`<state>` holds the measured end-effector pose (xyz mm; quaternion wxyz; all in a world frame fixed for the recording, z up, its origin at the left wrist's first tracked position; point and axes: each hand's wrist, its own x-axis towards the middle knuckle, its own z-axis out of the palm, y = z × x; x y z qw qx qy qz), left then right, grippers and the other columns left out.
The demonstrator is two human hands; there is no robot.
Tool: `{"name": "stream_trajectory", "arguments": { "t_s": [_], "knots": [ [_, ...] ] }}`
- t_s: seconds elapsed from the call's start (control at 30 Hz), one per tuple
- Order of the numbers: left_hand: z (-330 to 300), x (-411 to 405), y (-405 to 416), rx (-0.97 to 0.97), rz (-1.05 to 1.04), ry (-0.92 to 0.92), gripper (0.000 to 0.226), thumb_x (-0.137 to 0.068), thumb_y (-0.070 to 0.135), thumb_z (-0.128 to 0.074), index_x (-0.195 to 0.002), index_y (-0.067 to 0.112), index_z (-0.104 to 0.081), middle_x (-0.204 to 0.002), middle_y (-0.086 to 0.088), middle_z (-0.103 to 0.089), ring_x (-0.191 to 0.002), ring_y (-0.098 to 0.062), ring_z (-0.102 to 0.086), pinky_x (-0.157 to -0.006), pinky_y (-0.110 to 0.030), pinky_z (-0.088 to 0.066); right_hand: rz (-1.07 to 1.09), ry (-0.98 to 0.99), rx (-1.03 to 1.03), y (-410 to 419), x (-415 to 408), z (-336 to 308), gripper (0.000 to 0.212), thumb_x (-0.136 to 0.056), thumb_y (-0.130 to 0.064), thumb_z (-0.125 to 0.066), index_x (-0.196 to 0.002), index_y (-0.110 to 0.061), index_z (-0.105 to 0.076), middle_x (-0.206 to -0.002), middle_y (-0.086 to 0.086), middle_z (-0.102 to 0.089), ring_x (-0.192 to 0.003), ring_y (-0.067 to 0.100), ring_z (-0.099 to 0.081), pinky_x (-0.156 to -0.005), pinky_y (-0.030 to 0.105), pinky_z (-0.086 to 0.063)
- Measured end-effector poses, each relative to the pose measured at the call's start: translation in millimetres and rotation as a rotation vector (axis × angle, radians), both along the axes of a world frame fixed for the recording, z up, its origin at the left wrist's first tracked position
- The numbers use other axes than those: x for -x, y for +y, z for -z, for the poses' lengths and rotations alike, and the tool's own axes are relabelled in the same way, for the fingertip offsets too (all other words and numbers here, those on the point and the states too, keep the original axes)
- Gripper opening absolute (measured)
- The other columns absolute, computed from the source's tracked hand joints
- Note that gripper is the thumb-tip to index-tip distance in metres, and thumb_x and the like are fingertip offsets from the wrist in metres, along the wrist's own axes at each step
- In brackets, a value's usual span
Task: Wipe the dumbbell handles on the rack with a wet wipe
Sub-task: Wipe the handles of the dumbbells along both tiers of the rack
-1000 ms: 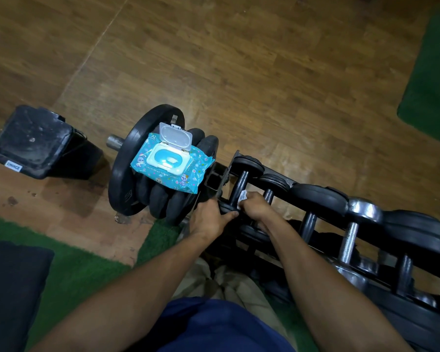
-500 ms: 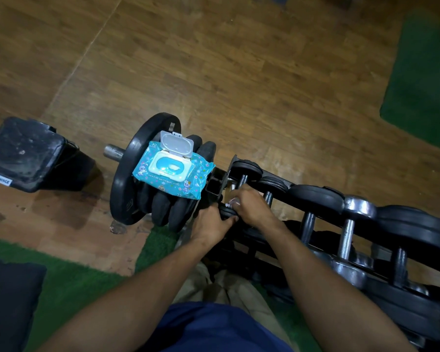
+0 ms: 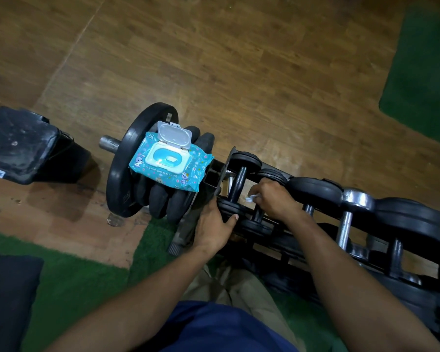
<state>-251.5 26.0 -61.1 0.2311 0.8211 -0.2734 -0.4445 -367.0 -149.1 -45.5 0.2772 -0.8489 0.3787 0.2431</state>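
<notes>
A black dumbbell rack (image 3: 302,240) runs from the middle to the lower right, loaded with black and chrome dumbbells. My right hand (image 3: 274,196) is closed around the handle of the second dumbbell (image 3: 258,214) from the left end, with a white wet wipe (image 3: 250,198) bunched in its fingers. My left hand (image 3: 214,227) grips the near plate of the first dumbbell (image 3: 238,184), whose black handle stands bare. A blue pack of wet wipes (image 3: 170,163), lid flipped open, lies on stacked weight plates.
Black weight plates (image 3: 127,174) on a steel bar stand left of the rack. A black bin (image 3: 23,146) sits on the wooden floor at far left. Green mats (image 3: 71,283) lie near my legs and at the upper right.
My right hand with the wipe has shifted from the first dumbbell's handle to the second one. My left hand stays on the first dumbbell's near plate.
</notes>
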Motion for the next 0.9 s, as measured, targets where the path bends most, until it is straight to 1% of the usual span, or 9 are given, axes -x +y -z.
{"name": "stream_trajectory", "arguments": {
  "t_s": [0.13,0.27,0.4,0.5,0.6,0.67,0.77,0.83,0.9],
  "knots": [
    [-9.1,24.9,6.3,0.057,0.015,-0.222,0.089,-0.093,0.044,-0.07,-0.158,0.003,-0.026,-0.16,-0.018,-0.036,-0.149,-0.034,-0.033,-0.124,-0.043,-0.024,0.1,-0.049,0.082,-2.7,21.7,-4.3,0.021,-0.092,-0.023,-0.061,-0.112,-0.028,-0.062,-0.114,0.0,-0.063,-0.098,0.024,-0.063,-0.077,0.039,-0.054],
    [-19.3,51.3,9.7,0.175,0.134,-0.363,0.076,-0.094,0.046,-0.065,-0.152,0.006,-0.036,-0.156,-0.012,-0.04,-0.144,-0.028,-0.035,-0.12,-0.043,-0.029,0.142,-0.103,0.096,1.1,38.4,-6.5,0.026,-0.089,-0.026,-0.064,-0.11,-0.033,-0.052,-0.109,-0.002,-0.065,-0.094,0.024,-0.064,-0.075,0.04,-0.054],
    [-24.9,81.1,8.3,0.15,0.152,-0.369,0.067,-0.094,0.046,-0.063,-0.147,0.009,-0.043,-0.145,-0.008,-0.047,-0.134,-0.027,-0.042,-0.113,-0.042,-0.038,0.043,-0.178,0.036,7.2,49.9,-7.1,0.023,-0.089,-0.025,-0.063,-0.106,-0.033,-0.049,-0.106,-0.003,-0.065,-0.091,0.025,-0.063,-0.073,0.039,-0.053],
    [-23.5,100.9,9.0,0.128,0.139,-0.344,0.063,-0.097,0.046,-0.061,-0.146,0.011,-0.044,-0.142,-0.005,-0.046,-0.131,-0.025,-0.042,-0.11,-0.039,-0.038,-0.082,-0.196,-0.007,8.1,54.7,-5.7,0.014,-0.09,-0.02,-0.061,-0.102,-0.028,-0.059,-0.106,0.0,-0.065,-0.095,0.024,-0.062,-0.077,0.037,-0.051],
    [-18.3,115.5,10.2,0.087,0.104,-0.31,0.062,-0.099,0.045,-0.06,-0.148,0.01,-0.043,-0.142,-0.005,-0.044,-0.132,-0.024,-0.04,-0.111,-0.037,-0.037,-0.242,-0.21,-0.089,8.0,59.9,-0.3,0.024,-0.088,-0.011,-0.062,-0.105,-0.024,-0.074,-0.106,0.001,-0.066,-0.099,0.022,-0.064,-0.085,0.036,-0.053],
    [-15.5,122.8,9.8,0.077,0.07,-0.287,0.064,-0.101,0.044,-0.059,-0.151,0.009,-0.04,-0.146,-0.005,-0.04,-0.136,-0.024,-0.039,-0.113,-0.035,-0.036,-0.319,-0.199,-0.113,8.5,63.4,1.7,0.032,-0.087,-0.008,-0.062,-0.111,-0.025,-0.075,-0.109,0.001,-0.065,-0.099,0.02,-0.064,-0.086,0.034,-0.054],
    [-13.0,130.3,10.1,0.064,0.047,-0.292,0.069,-0.103,0.044,-0.056,-0.158,0.009,-0.033,-0.159,-0.005,-0.033,-0.146,-0.023,-0.031,-0.12,-0.035,-0.03,-0.417,-0.217,-0.104,5.3,66.4,7.9,0.039,-0.086,-0.005,-0.061,-0.117,-0.026,-0.074,-0.11,0.001,-0.061,-0.097,0.02,-0.062,-0.08,0.028,-0.05],
    [-11.1,133.5,12.1,0.057,0.079,-0.328,0.074,-0.104,0.045,-0.053,-0.162,0.009,-0.025,-0.166,-0.005,-0.026,-0.152,-0.022,-0.022,-0.125,-0.035,-0.022,-0.481,-0.246,-0.036,3.6,66.3,10.6,0.036,-0.087,-0.007,-0.061,-0.113,-0.028,-0.074,-0.107,0.001,-0.058,-0.091,0.022,-0.062,-0.074,0.032,-0.052],
    [-6.5,134.9,15.5,0.03,0.169,-0.376,0.08,-0.105,0.046,-0.049,-0.165,0.01,-0.012,-0.172,-0.005,-0.013,-0.157,-0.02,-0.011,-0.129,-0.035,-0.011,-0.431,-0.29,0.034,-0.5,67.2,14.5,0.028,-0.09,-0.01,-0.059,-0.111,-0.025,-0.072,-0.109,0.003,-0.057,-0.092,0.026,-0.062,-0.075,0.036,-0.053]
  ]
}}
